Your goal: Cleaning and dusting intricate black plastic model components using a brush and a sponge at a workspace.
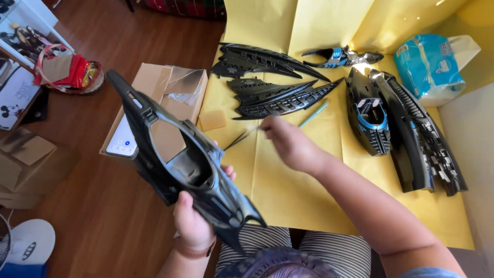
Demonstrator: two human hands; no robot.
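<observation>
Yellow paper [288, 190] covers the floor beside brown boards. At 7 o'clock the left hand [193, 219] has its fingers clenched around a long black model hull [177, 159], tilted toward 11. Near centre the right hand [290, 144] pinches thin tweezers [242, 138]; black wing panels [272, 95] lie at 12.

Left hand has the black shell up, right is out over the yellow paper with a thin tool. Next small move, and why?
Probably bring the right hand back to the black shell. The left hand grips the shell's lower end, hollow side up, while the thin tool sits apart from it above the yellow paper.
</observation>
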